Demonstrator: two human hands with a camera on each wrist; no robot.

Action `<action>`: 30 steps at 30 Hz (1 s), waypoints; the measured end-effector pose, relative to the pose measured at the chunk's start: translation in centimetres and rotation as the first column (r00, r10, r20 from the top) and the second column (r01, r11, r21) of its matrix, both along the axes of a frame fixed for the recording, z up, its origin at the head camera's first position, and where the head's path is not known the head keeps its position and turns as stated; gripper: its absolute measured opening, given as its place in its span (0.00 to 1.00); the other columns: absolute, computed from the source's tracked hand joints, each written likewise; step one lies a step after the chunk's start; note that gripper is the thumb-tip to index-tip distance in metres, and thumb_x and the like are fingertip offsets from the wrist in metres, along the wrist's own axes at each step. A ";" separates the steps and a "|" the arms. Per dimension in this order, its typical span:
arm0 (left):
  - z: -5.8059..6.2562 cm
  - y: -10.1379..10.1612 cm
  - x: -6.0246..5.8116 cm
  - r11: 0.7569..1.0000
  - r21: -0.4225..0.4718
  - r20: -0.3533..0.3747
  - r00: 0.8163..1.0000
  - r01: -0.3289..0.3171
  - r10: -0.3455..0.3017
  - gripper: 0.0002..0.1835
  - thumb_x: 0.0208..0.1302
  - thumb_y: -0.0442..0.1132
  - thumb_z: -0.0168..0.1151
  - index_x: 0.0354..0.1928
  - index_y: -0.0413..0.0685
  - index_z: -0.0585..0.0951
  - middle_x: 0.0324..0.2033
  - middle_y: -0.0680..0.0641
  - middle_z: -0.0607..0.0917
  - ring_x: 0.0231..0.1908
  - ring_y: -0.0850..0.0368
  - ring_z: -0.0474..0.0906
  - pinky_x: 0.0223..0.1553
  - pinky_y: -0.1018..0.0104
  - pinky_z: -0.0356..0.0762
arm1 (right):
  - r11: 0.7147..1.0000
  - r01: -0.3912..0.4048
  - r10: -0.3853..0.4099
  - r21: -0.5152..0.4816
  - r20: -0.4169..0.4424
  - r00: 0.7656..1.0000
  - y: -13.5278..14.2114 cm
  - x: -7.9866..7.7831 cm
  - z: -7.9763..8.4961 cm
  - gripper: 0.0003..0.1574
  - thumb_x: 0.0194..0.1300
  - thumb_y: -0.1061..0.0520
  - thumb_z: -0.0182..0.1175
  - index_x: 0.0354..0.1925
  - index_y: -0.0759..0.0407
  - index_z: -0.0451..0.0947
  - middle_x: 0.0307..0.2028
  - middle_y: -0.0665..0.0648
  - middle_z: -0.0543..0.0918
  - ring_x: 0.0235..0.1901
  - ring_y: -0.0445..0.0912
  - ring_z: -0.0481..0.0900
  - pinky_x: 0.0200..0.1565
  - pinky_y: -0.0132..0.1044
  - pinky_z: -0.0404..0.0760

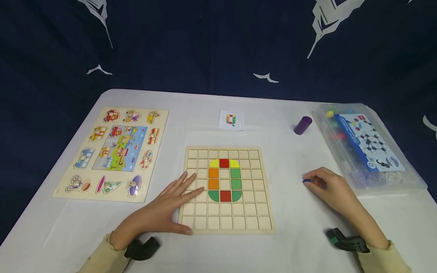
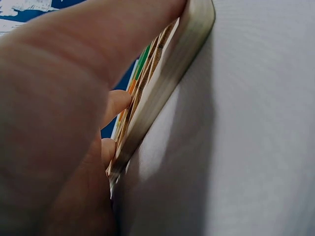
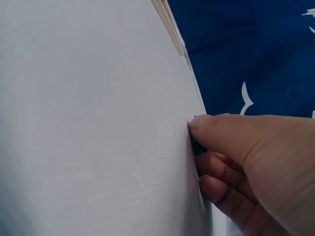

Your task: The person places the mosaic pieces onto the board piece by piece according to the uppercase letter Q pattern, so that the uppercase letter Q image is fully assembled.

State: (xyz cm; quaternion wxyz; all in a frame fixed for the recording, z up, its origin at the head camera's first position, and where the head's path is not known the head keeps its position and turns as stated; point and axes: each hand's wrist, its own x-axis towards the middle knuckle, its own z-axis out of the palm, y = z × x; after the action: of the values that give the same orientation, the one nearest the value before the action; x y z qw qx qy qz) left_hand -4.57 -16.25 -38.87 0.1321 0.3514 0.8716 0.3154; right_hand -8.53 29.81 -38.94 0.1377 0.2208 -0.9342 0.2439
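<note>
A wooden grid board [image 1: 252, 197] lies on the table in front of me. Its coloured tiles form a ring: a red square [image 1: 224, 163] between yellow rounded corners, orange on the left, green on the right, and red between green corners below. My left hand [image 1: 167, 206] rests spread over the board's left side, thumb at the near edge; the left wrist view shows the thumb by the board's rim [image 2: 162, 93]. Right of the board, my right hand [image 1: 332, 189] pinches a small dark blue piece [image 1: 307, 180] low over the tablecloth. Fingers hide most of that piece.
Behind the board lies a pattern card [image 1: 230, 120] showing a similar coloured ring. A purple cylinder [image 1: 302, 125] is at the back right, beside a clear plastic case [image 1: 368, 182] with a blue label. On the left lies a wooden vehicle peg puzzle [image 1: 133, 176].
</note>
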 end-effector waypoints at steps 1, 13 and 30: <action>0.0 0.0 0.1 1.000 0.000 0.005 1.000 -0.001 0.001 0.56 0.40 0.62 0.73 0.71 0.55 0.58 0.72 0.47 0.39 0.69 0.49 0.27 0.64 0.44 0.35 | 1.000 0.001 -0.001 0.004 0.002 1.000 -0.1 0.1 0.0 0.16 0.45 0.70 0.71 0.33 0.57 0.80 0.24 0.43 0.71 0.24 0.36 0.66 0.26 0.25 0.65; -0.1 -0.1 0.2 0.999 0.023 0.000 1.000 0.023 -0.023 0.59 0.36 0.66 0.71 0.71 0.54 0.58 0.72 0.46 0.40 0.69 0.46 0.26 0.63 0.42 0.34 | 0.999 0.003 -0.001 0.037 -0.052 0.999 -1.0 -0.3 1.0 0.12 0.46 0.73 0.68 0.31 0.62 0.81 0.27 0.51 0.81 0.24 0.38 0.75 0.25 0.25 0.73; 0.1 0.0 0.1 0.999 0.029 0.011 1.000 0.015 -0.015 0.59 0.34 0.64 0.74 0.71 0.55 0.58 0.72 0.46 0.39 0.69 0.47 0.25 0.63 0.43 0.33 | 0.714 0.089 0.310 -0.694 0.427 0.850 -8.0 1.1 3.5 0.16 0.65 0.70 0.54 0.49 0.78 0.70 0.33 0.61 0.79 0.34 0.48 0.84 0.38 0.36 0.80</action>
State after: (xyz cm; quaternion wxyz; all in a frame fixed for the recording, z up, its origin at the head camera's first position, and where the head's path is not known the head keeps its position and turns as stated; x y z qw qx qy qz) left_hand -4.43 -16.23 -38.81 0.1344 0.3579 0.8636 0.3287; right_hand -7.41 21.78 -35.47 -0.0601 0.1375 -0.7602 0.6321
